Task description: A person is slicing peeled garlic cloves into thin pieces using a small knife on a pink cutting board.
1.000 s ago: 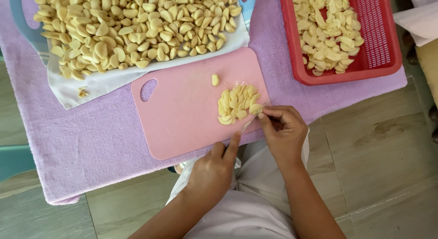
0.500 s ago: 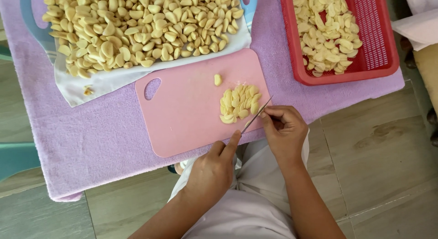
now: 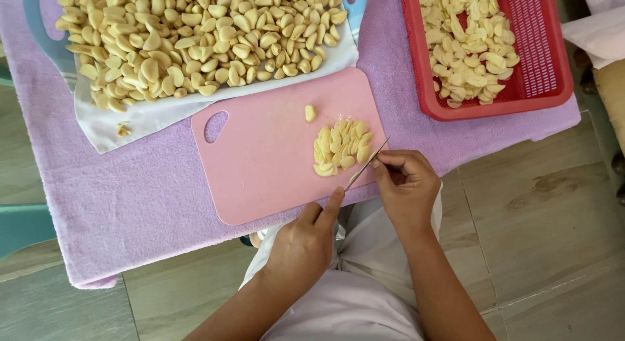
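Centre frame: my right hand [image 3: 407, 184] is pinching the knife [image 3: 366, 165] beside the garlic slices [image 3: 340, 147]; my left hand [image 3: 306, 240] is curling loosely, empty. Slices probably light, slippery.

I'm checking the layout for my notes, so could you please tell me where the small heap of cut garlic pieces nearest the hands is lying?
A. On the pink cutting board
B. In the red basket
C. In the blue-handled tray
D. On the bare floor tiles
A: the heap of garlic pieces lies on the pink cutting board, right beside the thin knife blade held by the right hand.
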